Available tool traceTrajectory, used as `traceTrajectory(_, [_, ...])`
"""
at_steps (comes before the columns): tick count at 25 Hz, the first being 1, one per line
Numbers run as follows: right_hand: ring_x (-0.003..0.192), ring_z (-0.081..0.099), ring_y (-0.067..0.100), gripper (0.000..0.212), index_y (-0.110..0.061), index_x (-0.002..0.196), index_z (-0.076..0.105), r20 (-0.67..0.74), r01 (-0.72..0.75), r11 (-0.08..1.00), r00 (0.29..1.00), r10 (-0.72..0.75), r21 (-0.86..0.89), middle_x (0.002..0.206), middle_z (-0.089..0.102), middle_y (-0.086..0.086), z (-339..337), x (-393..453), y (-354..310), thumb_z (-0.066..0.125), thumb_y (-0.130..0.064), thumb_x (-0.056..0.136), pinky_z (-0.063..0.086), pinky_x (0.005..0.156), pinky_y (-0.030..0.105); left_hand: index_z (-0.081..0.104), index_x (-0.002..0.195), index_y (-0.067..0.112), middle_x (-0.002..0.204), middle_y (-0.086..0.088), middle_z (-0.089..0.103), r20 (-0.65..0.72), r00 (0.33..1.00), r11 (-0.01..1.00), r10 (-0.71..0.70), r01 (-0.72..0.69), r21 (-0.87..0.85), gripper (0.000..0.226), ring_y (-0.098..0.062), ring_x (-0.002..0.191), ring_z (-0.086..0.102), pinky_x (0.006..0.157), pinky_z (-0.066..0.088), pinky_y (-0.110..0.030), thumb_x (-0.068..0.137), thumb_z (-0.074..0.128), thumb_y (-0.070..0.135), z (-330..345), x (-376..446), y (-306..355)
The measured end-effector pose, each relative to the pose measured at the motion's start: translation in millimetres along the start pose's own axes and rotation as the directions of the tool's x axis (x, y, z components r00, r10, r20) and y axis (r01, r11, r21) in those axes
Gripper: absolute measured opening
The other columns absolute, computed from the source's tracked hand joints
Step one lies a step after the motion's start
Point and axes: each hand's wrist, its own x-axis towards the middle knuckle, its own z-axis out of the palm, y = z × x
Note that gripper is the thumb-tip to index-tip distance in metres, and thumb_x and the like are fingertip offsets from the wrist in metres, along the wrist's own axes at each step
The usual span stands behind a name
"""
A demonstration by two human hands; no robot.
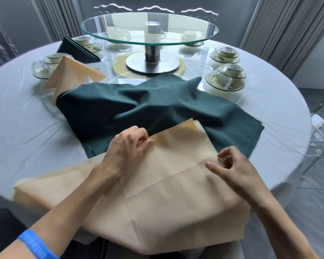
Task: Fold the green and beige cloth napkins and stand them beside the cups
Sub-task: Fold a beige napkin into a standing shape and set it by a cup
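**Aligning the edges of a beige napkin before the next fold**

The left hand (128, 144) pinches the scalloped far edge of the beige napkin (172, 184) between thumb and curled fingertips. The right hand (232, 165) has its fingers curled at the napkin's right edge; whether they actually nip the cloth cannot be told. The napkin lies flat under both palms, its near part hanging over the edge of the table (26, 128), with a crease line running between the two hands. Just beyond the fingertips, partly under the beige corner, lies the unfolded green napkin (138, 105), rumpled. Farther out to the left, past the left fingers, a folded beige napkin (71, 73) and a folded green napkin (75, 51) already stand beside cups (45, 66).

To do this step well, the two pinch points should probably move together, keeping the edge taut and matching the scallops before the crease is pressed. The green cloth underneath may drag and should be kept out of the fold.
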Motion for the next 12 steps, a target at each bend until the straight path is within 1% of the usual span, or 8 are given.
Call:
traceTrajectory(3, [0.066, 0.051, -0.001, 0.036, -0.031, 0.086, 0.05, 0.045, 0.075, 0.99, 0.996, -0.071, -0.117, 0.072, 0.057, -0.013, -5, -13, -4, 0.079, -0.045, 0.071, 0.041, 0.078, 0.037, 0.062, 0.083, 0.016, 0.081, 0.003, 0.055, 0.033, 0.999, 0.999, 0.004, -0.005, 0.033, 0.022, -0.022, 0.075, 0.055, 0.068, 0.048, -0.038, 0.09, 0.068, 0.036, 2, -7, -10])
traceTrajectory(5, [0.068, 0.051, -0.004, 0.034, -0.031, 0.085, 0.048, 0.06, 0.129, 0.973, 0.991, -0.12, -0.193, 0.073, 0.058, -0.016, -6, -24, -3, 0.078, -0.043, 0.073, 0.04, 0.079, 0.036, 0.059, 0.089, 0.02, 0.078, 0.006, 0.055, 0.062, 0.997, 0.998, -0.056, 0.058, -0.036, 0.02, -0.017, 0.072, 0.055, 0.068, 0.046, -0.035, 0.091, 0.065, 0.039, -2, -7, -11])
traceTrajectory(7, [0.067, 0.051, 0.001, 0.03, -0.031, 0.087, 0.048, 0.09, 0.151, 0.968, 0.987, -0.135, -0.202, 0.07, 0.058, -0.012, -6, -31, 1, 0.076, -0.035, 0.077, 0.04, 0.073, 0.029, 0.058, 0.095, 0.027, 0.074, 0.008, 0.056, 0.178, 0.973, 0.975, -0.15, 0.175, -0.136, 0.017, -0.008, 0.067, 0.053, 0.067, 0.043, -0.029, 0.088, 0.071, 0.036, -9, -4, -11])
traceTrajectory(8, [0.066, 0.051, 0.005, 0.028, -0.031, 0.087, 0.048, 0.101, 0.157, 0.972, 0.985, -0.141, -0.173, 0.067, 0.058, -0.009, -6, -33, 2, 0.075, -0.03, 0.079, 0.04, 0.067, 0.024, 0.061, 0.093, 0.029, 0.07, 0.008, 0.056, 0.23, 0.959, 0.967, -0.165, 0.203, -0.154, 0.015, -0.007, 0.064, 0.052, 0.065, 0.042, -0.027, 0.086, 0.073, 0.034, -11, -2, -12])
traceTrajectory(9, [0.065, 0.05, 0.008, 0.026, -0.03, 0.087, 0.048, 0.101, 0.167, 0.976, 0.983, -0.153, -0.143, 0.065, 0.058, -0.007, -6, -33, 3, 0.073, -0.025, 0.08, 0.04, 0.065, 0.023, 0.065, 0.087, 0.028, 0.066, 0.007, 0.058, 0.256, 0.952, 0.964, -0.166, 0.212, -0.163, 0.011, -0.007, 0.061, 0.051, 0.063, 0.041, -0.027, 0.085, 0.075, 0.032, -13, -1, -13])
traceTrajectory(10, [0.065, 0.05, 0.009, 0.025, -0.029, 0.085, 0.048, 0.084, 0.194, 0.972, 0.979, -0.184, -0.131, 0.064, 0.057, -0.008, -7, -31, 2, 0.071, -0.019, 0.082, 0.04, 0.063, 0.023, 0.068, 0.081, 0.028, 0.064, 0.006, 0.06, 0.252, 0.953, 0.957, -0.17, 0.221, -0.189, 0.009, -0.006, 0.058, 0.05, 0.061, 0.041, -0.027, 0.085, 0.076, 0.029, -15, 0, -13])
traceTrajectory(11, [0.065, 0.049, 0.011, 0.025, -0.028, 0.085, 0.048, 0.049, 0.244, 0.957, 0.97, -0.24, -0.155, 0.062, 0.056, -0.009, -9, -25, 0, 0.069, -0.014, 0.083, 0.038, 0.062, 0.024, 0.069, 0.077, 0.026, 0.062, 0.004, 0.061, 0.212, 0.96, 0.945, -0.183, 0.231, -0.23, 0.011, -0.006, 0.056, 0.05, 0.06, 0.042, -0.026, 0.086, 0.076, 0.027, -16, -1, -12])
traceTrajectory(12, [0.064, 0.049, 0.012, 0.025, -0.026, 0.085, 0.048, 0.012, 0.304, 0.93, 0.951, -0.308, -0.206, 0.061, 0.054, -0.011, -11, -15, -6, 0.067, -0.009, 0.083, 0.036, 0.06, 0.026, 0.069, 0.075, 0.024, 0.062, 0.001, 0.063, 0.142, 0.969, 0.934, -0.202, 0.234, -0.271, 0.013, -0.006, 0.055, 0.05, 0.057, 0.042, -0.024, 0.087, 0.075, 0.025, -17, -3, -11])
